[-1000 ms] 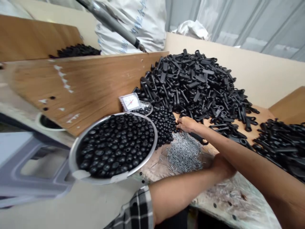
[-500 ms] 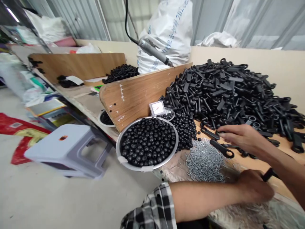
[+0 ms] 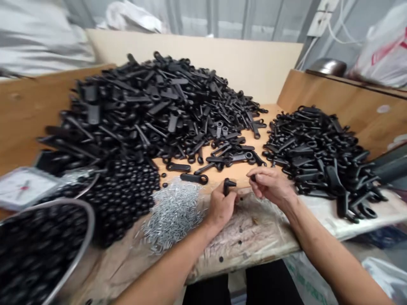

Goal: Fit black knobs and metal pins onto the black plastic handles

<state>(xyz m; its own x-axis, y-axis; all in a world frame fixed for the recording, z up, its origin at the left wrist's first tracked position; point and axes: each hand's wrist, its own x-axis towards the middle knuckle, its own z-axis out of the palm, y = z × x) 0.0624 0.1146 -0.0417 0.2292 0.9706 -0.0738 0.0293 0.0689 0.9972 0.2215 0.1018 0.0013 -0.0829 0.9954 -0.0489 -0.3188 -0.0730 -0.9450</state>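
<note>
My left hand is shut on a black plastic looped part, which stands upright above my fingers. My right hand is a little to the right, pinching a small black piece between thumb and finger; its exact shape is too small to tell. Just beyond my hands, a few looped parts lie apart on the bare wooden tabletop, below a large heap of the same parts. A smaller heap lies to the right. Loose black beads and a patch of steel pins lie to the left.
A metal bowl of black beads sits at the lower left, next to a dial scale. Wooden boards flank the heaps. A cream panel stands behind them. Plastic sheeting covers the table's near edge.
The view has swung right. My hands have come together in front of me, with the black part now upright in my left hand and a small piece in my right fingers.
</note>
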